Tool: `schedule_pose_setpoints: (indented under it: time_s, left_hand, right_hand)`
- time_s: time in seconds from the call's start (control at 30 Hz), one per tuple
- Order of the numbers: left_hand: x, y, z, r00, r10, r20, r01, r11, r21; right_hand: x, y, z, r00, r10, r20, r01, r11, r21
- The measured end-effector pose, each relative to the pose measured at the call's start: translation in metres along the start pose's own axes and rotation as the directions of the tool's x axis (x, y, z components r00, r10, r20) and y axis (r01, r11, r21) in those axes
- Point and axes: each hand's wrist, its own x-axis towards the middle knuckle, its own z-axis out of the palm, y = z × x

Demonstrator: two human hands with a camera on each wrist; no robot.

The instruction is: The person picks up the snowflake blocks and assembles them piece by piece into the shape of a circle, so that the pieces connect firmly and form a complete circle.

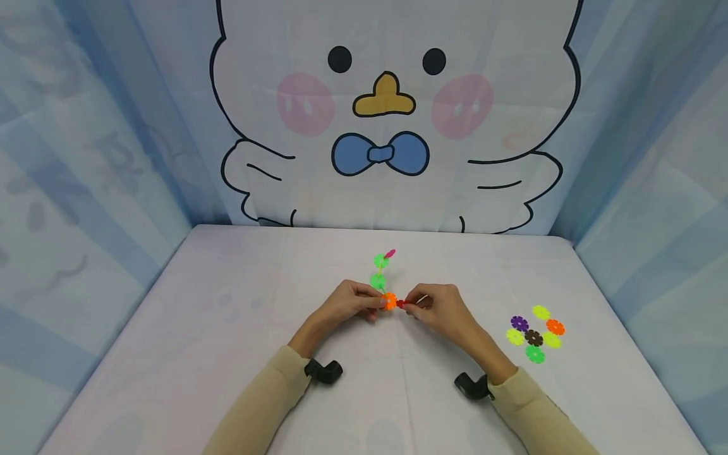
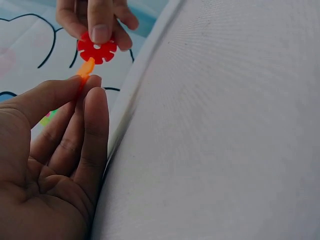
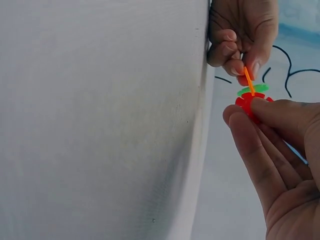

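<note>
In the head view, both hands meet above the worktop [image 1: 170, 354]: the left hand [image 1: 354, 299] pinches an orange notched disc [image 1: 390, 301], the right hand [image 1: 436, 308] a red disc [image 1: 400, 304]. Beyond the orange disc runs a line of two green discs [image 1: 378, 281] with a pink disc [image 1: 389, 253] at its far end. A loose group of discs, including a brown disc [image 1: 533, 338], lies beside the right forearm.

The left wrist view shows the orange disc nearly edge-on, against the red one's rim.

The right wrist view shows thumb and fingertips gripping the red disc, a green one behind.
</note>
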Motion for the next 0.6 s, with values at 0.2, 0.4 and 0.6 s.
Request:
schedule_pose_setpoints:
  time_s: [0.2,0.4,0.6]
  left_hand:
    - [-0.0010,0.0005,-0.0001,1.000,0.002,-0.005,-0.002,1.000,-0.005]
    - [-0.0021,0.0015,0.0002,1.000,0.010,-0.003,-0.010,1.000,-0.014]
    - [-0.0027,0.0016,0.0004,1.000,0.014,-0.002,-0.014,1.000,-0.014]
  right_hand:
    - [-0.0009,0.0014,0.0014,1.000,-0.001,-0.027,0.001,1.000,-0.016]
    - [-0.0006,0.0003,0.0025,0.999,-0.022,-0.048,0.022,1.000,-0.002]
    - [-0.0008,0.0009,0.0043,0.997,-0.057,-0.057,0.058,0.998,0.008]
